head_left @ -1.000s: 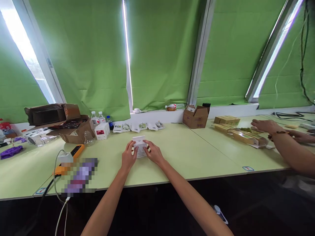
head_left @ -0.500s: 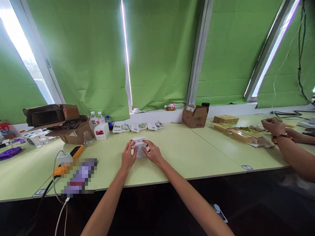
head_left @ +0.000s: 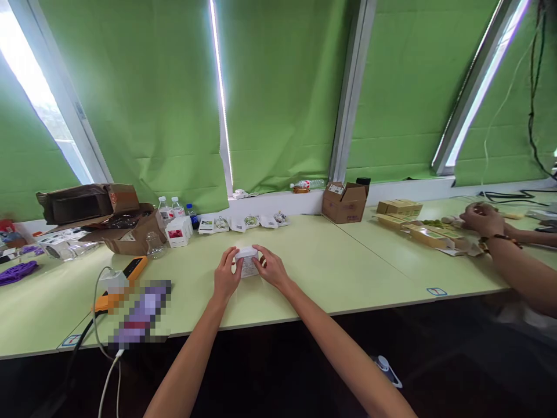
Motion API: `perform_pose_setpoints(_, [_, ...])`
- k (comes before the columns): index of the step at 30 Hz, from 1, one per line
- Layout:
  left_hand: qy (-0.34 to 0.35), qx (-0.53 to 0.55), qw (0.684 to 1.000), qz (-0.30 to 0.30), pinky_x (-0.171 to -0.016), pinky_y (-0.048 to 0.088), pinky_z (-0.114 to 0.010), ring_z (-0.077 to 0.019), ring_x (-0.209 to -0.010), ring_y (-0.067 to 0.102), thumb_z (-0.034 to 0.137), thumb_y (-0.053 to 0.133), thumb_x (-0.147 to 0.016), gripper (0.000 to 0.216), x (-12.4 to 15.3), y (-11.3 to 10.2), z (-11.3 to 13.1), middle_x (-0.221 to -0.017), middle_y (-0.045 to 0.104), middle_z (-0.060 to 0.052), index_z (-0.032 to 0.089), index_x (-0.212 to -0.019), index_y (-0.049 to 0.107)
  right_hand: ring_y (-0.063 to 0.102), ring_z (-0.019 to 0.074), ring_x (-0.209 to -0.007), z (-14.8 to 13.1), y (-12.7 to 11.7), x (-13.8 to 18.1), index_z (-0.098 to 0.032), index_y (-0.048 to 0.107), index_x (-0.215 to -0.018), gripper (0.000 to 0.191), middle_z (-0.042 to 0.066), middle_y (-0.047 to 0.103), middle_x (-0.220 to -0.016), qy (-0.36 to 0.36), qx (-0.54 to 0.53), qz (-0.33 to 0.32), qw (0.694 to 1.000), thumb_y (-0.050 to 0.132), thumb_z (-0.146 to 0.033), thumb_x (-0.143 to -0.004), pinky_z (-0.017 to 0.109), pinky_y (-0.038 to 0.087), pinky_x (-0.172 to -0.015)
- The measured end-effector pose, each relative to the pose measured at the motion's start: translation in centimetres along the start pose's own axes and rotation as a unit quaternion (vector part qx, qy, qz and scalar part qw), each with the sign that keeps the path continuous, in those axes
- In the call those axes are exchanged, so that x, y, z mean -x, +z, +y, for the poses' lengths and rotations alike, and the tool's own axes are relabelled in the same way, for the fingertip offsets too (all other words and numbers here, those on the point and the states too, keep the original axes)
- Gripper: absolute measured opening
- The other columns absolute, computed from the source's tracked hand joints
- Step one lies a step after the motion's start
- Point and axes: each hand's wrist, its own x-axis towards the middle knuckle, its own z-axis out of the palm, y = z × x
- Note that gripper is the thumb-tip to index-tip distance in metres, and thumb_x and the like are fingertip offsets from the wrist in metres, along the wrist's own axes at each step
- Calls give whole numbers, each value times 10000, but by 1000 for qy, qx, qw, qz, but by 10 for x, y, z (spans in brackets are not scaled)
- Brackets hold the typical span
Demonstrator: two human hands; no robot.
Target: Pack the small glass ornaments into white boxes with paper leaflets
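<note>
A small white cardboard box [head_left: 249,266] with fine print on its near side stands on the pale green table in front of me. My left hand [head_left: 228,271] grips its left side, thumb on the printed face and fingers behind. On the right side my right hand [head_left: 270,268] holds it the same way. The top of the box looks closed over, a flat white surface between my fingertips. Beyond it lie several white packets [head_left: 251,222] with small round items on them. A stack of white boxes [head_left: 177,232] stands farther left.
At left are an open brown carton [head_left: 134,232], an orange power strip [head_left: 139,267] and a blurred phone [head_left: 143,313] on a cable. A brown box [head_left: 344,203] stands at the back. To the right, another person's hands [head_left: 483,219] work above yellow boxes [head_left: 430,237].
The top flap of the white box, raised half a second ago, now lies down flat. Both my hands keep their hold at its sides.
</note>
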Motion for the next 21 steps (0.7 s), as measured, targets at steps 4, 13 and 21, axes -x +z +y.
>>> perform_pose_setpoints(4, [1, 7, 1000, -8, -793, 599, -315, -184, -1085, 613, 350, 498, -932, 330, 0, -1, 2, -1347, 512, -80, 245, -1244, 513, 634, 131, -655, 0, 1, 0, -241, 484, -1313, 416, 65, 616, -1264, 3, 7, 3, 1000, 512, -348, -912, 303, 541, -715])
perform_pose_setpoints(13, [-32, 11, 999, -33, -750, 601, -326, -186, -1003, 630, 386, 528, -910, 369, 0, 0, 0, -1301, 532, -91, 253, -1255, 518, 604, 111, -561, 0, 0, -2, -254, 523, -1274, 375, 45, 651, -1209, 18, -6, 1, 1000, 512, -366, -916, 290, 534, -659])
perform_pose_setpoints(21, [-27, -2, 999, -33, -749, 591, -316, -180, -980, 632, 393, 514, -916, 374, 1, 2, -5, -1269, 553, -78, 270, -1269, 538, 609, 115, -565, 3, 2, -1, -256, 511, -1280, 378, 31, 669, -1173, 23, -1, -8, 1000, 518, -354, -915, 280, 519, -649])
